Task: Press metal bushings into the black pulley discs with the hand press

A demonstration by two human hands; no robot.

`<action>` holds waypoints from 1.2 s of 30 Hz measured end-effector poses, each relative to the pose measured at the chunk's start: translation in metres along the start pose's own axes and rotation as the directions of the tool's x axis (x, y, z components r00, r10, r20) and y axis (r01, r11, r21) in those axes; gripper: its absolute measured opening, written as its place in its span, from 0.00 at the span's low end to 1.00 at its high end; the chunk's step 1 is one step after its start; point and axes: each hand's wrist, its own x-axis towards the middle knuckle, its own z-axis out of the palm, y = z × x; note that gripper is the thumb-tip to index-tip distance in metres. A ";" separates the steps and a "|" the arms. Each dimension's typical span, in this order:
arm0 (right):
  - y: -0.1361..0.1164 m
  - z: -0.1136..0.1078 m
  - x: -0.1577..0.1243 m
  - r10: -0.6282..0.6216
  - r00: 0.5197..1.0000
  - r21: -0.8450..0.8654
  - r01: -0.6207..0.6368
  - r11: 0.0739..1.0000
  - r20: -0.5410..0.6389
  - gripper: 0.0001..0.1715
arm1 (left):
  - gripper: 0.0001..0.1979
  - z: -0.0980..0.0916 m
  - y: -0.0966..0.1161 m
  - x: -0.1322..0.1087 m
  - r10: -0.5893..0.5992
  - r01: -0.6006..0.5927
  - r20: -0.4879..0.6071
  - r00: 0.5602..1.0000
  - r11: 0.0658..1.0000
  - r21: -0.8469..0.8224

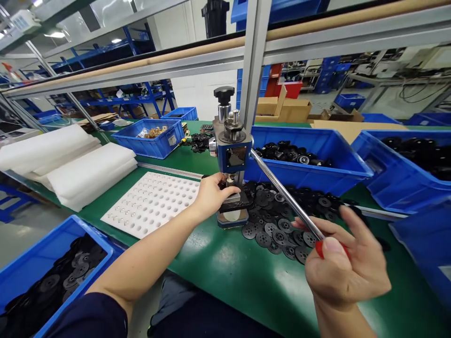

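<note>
A small blue hand press [235, 159] with a black knob on top stands on the green bench ahead of me. My left hand [211, 195] reaches in under its ram, thumb and fingers curled around the work spot above the black base plate. Whatever they pinch there is hidden. Sloping down to the right is the press's chrome lever [285, 192], which ends in a red grip. My right hand [347, 265] holds that end, thumb over the red grip, with some fingers stretched away. Black discs [278, 230] with holes lie heaped right of the press.
Left of the press lies a white foam tray [148, 206] with rows of holes, some holding small shiny parts. Blue bins [310, 145] of black parts stand behind and right; another bin [75, 225] sits low at left. White foam sheets [89, 176] lie at far left.
</note>
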 end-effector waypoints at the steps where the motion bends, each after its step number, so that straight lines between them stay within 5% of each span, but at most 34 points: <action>1: -0.002 0.001 0.002 -0.008 0.998 0.048 0.012 0.999 -0.067 0.26 | 0.12 0.001 0.000 0.000 0.011 -0.010 -0.018 1.000 1.000 0.015; 3: -0.002 0.005 0.002 -0.023 0.983 0.137 0.048 0.989 -0.181 0.29 | 0.12 0.002 -0.001 -0.001 0.032 -0.030 -0.040 0.999 0.999 0.041; 5: 0.003 0.007 -0.002 -0.024 0.986 0.155 0.050 0.987 -0.166 0.27 | 0.12 0.004 -0.003 -0.002 0.035 -0.032 -0.045 0.998 0.998 0.055; 12: 0.037 0.003 -0.023 -0.135 0.954 -0.059 0.124 0.991 -0.269 0.19 | 0.13 0.006 -0.010 -0.005 0.074 -0.061 -0.113 0.991 0.991 0.119; 16: 0.039 0.000 -0.023 -0.074 0.985 -0.015 0.073 0.997 -0.158 0.17 | 0.13 0.006 -0.017 0.000 0.106 -0.084 -0.128 0.986 0.983 0.162; 20: 0.003 -0.005 -0.002 -0.030 0.999 0.055 0.031 0.998 -0.022 0.16 | 0.12 0.001 -0.016 0.000 0.191 -0.149 -0.150 0.970 0.955 0.256; 24: -0.026 -0.008 0.027 -0.063 0.996 0.269 0.079 0.960 -0.068 0.19 | 0.09 -0.003 -0.001 -0.029 0.295 -0.238 -0.232 0.927 0.940 0.245; 27: -0.002 -0.006 0.021 0.003 0.998 0.322 -0.025 0.946 0.069 0.26 | 0.08 0.006 0.004 -0.066 0.375 -0.347 -0.215 0.902 0.924 0.157; 29: 0.029 0.000 -0.001 0.130 0.929 0.204 -0.210 0.956 0.346 0.24 | 0.08 0.019 -0.005 -0.088 0.410 -0.401 -0.168 0.897 0.912 0.083; 32: 0.069 0.012 -0.043 0.292 0.675 0.014 -0.409 0.912 0.677 0.27 | 0.07 0.044 -0.036 -0.110 0.367 -0.369 -0.092 0.926 0.929 -0.004; 34: 0.078 0.018 -0.067 0.323 0.504 -0.054 -0.476 0.878 0.801 0.30 | 0.08 0.058 -0.063 -0.120 0.266 -0.267 -0.056 0.962 0.963 -0.028; 36: 0.075 0.022 -0.080 0.335 0.420 -0.074 -0.527 0.847 0.843 0.28 | 0.08 0.065 -0.087 -0.126 0.172 -0.173 -0.021 0.985 0.984 -0.033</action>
